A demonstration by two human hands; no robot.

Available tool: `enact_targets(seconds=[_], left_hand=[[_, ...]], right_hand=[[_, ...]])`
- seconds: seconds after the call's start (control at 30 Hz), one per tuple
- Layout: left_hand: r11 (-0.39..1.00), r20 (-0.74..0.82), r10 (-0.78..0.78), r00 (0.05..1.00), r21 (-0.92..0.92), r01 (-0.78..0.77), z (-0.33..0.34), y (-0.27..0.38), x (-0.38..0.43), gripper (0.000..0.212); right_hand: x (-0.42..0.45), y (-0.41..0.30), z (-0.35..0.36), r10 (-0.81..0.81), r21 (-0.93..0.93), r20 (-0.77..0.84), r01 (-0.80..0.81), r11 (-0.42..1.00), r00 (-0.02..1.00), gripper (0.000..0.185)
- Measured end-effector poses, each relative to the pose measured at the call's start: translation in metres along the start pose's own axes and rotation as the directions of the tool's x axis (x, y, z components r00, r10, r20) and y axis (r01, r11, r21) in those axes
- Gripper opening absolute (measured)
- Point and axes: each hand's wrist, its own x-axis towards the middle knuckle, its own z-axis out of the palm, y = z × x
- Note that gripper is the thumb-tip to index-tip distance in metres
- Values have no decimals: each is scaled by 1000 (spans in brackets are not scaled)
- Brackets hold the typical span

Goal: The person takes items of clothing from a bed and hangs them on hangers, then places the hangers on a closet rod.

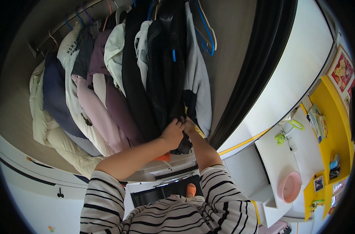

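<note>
A shiny black jacket (177, 87) hangs from the rail inside an open wardrobe, among several other garments. At the jacket's lower front, my left hand (174, 134) has its fingers closed on the black fabric. My right hand (190, 126) pinches the same fabric right beside it, and the two hands nearly touch. Part of a blue hanger (174, 55) shows against the jacket higher up. To the right of the jacket hangs a light grey garment (199, 79); a dark jacket (156, 73) hangs close on its left. What exactly the fingertips pinch is hidden.
Puffer coats, such as a cream one (66, 143), fill the rail's left side. A bare blue hanger (208, 38) hangs at the right. Wardrobe door (282, 73) stands right. Beyond are a pink basin (290, 187) on a white desk and yellow shelves (329, 111).
</note>
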Motion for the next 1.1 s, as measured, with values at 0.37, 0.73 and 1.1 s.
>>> enact_targets(seconds=[0.37,0.73,1.1], left_hand=[[998,-749,-50,661,-65,3,-54,-11,93,35],[694,-115,-547,829,493,526,45,-105,87,41],[900,-325,-348,880,-378,216,-56,-70,53,58]], right_hand=[[-53,14,-1,121,819,-74,-9,574,990,35],[-142,-75,-85,-235,387,-232,311,868,944,22],[-185,-200,-229,-487,177,-452,610,772,748,40]])
